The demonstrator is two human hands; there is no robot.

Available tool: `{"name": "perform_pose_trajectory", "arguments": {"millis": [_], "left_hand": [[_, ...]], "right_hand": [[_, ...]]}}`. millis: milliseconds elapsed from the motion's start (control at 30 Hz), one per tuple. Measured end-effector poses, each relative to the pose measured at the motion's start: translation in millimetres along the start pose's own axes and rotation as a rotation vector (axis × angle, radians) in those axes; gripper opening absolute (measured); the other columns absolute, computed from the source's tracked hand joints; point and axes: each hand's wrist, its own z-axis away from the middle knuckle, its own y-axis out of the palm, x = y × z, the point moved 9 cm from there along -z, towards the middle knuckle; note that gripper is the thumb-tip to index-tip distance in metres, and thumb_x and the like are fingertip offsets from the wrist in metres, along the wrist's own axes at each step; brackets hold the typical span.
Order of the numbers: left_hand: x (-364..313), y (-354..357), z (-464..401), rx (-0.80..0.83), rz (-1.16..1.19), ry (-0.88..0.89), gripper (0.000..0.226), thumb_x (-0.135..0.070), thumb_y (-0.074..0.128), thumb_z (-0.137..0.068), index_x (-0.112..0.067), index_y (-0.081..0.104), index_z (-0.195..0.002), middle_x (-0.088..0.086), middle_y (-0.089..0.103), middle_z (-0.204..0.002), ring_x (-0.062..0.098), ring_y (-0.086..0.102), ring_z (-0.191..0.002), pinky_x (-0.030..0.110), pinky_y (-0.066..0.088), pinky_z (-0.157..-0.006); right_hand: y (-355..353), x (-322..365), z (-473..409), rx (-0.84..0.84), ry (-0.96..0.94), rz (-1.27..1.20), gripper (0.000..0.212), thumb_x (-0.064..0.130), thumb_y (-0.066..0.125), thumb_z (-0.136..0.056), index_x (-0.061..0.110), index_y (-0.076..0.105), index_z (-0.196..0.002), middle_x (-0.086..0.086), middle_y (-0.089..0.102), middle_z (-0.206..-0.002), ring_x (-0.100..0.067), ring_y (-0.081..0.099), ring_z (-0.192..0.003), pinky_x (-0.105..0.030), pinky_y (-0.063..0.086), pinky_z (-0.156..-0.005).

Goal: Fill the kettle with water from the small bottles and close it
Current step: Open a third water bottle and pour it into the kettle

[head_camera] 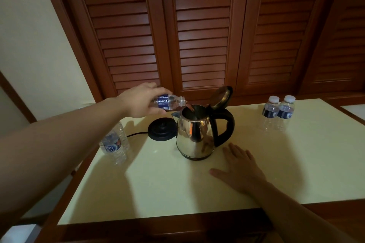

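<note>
Left hand (142, 102) tipping small bottle (169, 102) over open kettle (194, 134), right hand (240, 165) flat beside

L hand (141, 102) grips small bottle (169, 102), tipped w/ mouth over open kettle (194, 134); lid (220, 97) up; R hand (240, 165) flat on table (158, 183) beside kettle; base (162, 129) just left; two capped bottles (278, 112) far right; another bottle (114, 144) near left edge.

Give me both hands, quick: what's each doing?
Left hand: grips small bottle, tipped over kettle.
Right hand: open, flat on table.
</note>
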Motion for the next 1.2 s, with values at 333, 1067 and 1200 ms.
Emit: {"name": "perform_pose_trajectory", "arguments": {"millis": [333, 1067, 1200], "left_hand": [[-2.5, -10.7, -1.9, 0.007, -0.079, 0.017, 0.070, -0.063, 0.066, -0.092, -0.045, 0.037, -0.153, -0.005, 0.046, -0.108, 0.016, 0.046, -0.104, 0.039, 0.049, -0.087], [-13.0, -27.8, -7.1, 0.033, -0.164, 0.083, 0.072, -0.065, 0.062, -0.092, -0.043, 0.037, -0.155, 0.003, 0.052, -0.116, 0.022, 0.051, -0.110, 0.038, 0.048, -0.088], [-17.6, -29.1, -9.1, 0.050, -0.208, 0.106, 0.072, -0.064, 0.061, -0.094, -0.041, 0.036, -0.157, 0.001, 0.049, -0.115, 0.016, 0.044, -0.104, 0.033, 0.040, -0.083]], "right_hand": [[-1.0, 0.6, 0.8, -0.008, -0.007, -0.002, 0.112, 0.096, 0.024, -0.079, 0.026, 0.006, -0.165, -0.001, -0.001, -0.173, -0.017, -0.004, -0.159, -0.046, 0.000, -0.128], [-2.4, 1.0, 1.8, -0.007, -0.010, -0.002, 0.109, 0.094, 0.025, -0.080, 0.026, 0.009, -0.165, 0.000, 0.001, -0.173, -0.018, -0.001, -0.159, -0.046, 0.001, -0.129], [-2.4, 0.6, 1.2, -0.011, -0.011, -0.004, 0.110, 0.095, 0.024, -0.079, 0.027, 0.009, -0.165, 0.000, 0.001, -0.173, -0.018, -0.001, -0.159, -0.045, 0.002, -0.129]]}}
